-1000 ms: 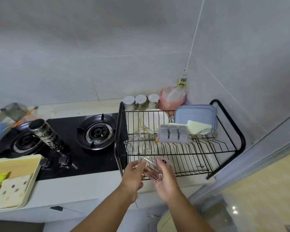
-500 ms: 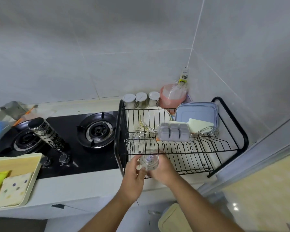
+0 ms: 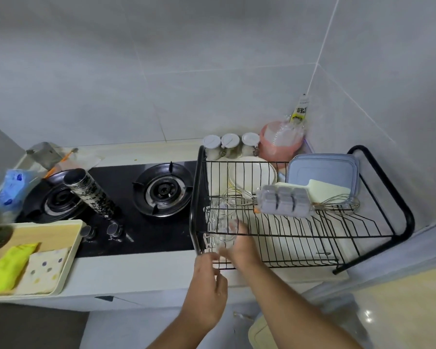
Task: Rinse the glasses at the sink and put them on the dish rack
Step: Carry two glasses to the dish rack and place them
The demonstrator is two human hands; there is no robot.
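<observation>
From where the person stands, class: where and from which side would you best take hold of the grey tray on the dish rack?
Probably by its two long edges, coming from above on the near side. The grey tray lies across the dish rack wires, resting over the whisks, with its near long edge free and plates standing behind it.

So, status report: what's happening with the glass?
Left hand free. Right hand holds glass at rack front-left corner. Second glass close behind it.

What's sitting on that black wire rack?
White plates, blue lids, a grey tray across two whisks, clear glasses front left. The right hand covers part of one.
</observation>
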